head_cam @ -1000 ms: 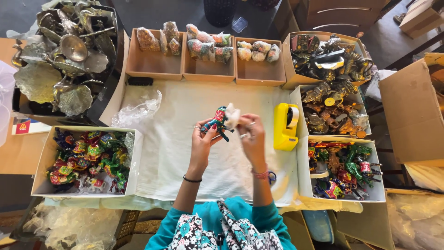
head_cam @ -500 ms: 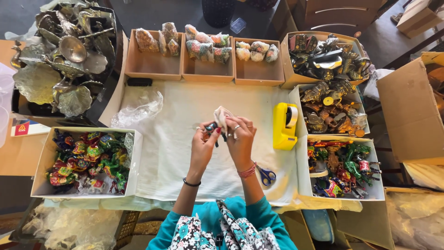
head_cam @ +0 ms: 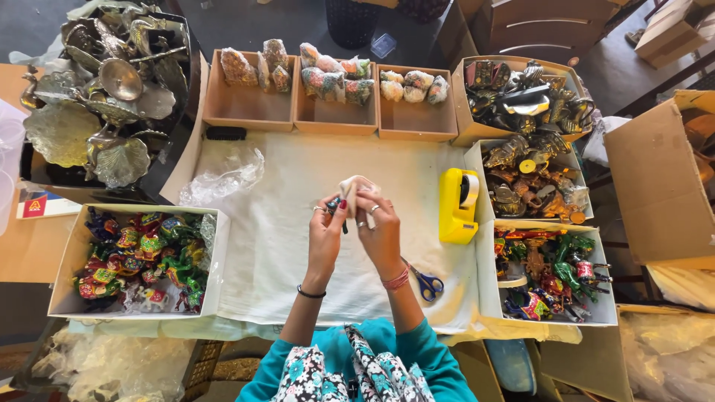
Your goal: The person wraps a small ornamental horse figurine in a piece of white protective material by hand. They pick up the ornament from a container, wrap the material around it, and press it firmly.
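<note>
Your hands (head_cam: pixel 356 223) met over the white cloth (head_cam: pixel 283 223), which lay open at frame centre and lower left. A crumpled plastic bag (head_cam: pixel 223 175) blocked the upper left, a yellow tape dispenser (head_cam: pixel 457 206) and scissors (head_cam: pixel 424 281) the right; cardboard trays (head_cam: pixel 328 119) walled the top edge.

Left hand (head_cam: pixel 325 227) and right hand (head_cam: pixel 377 223) meet above the cloth-covered tabletop (head_cam: pixel 275 246), closed together on a small painted figurine (head_cam: pixel 337 205), apparently half-wrapped in white paper (head_cam: pixel 356 186). Yellow tape dispenser (head_cam: pixel 458 206) stands to the right; blue-handled scissors (head_cam: pixel 426 283) lie near the right wrist.
</note>
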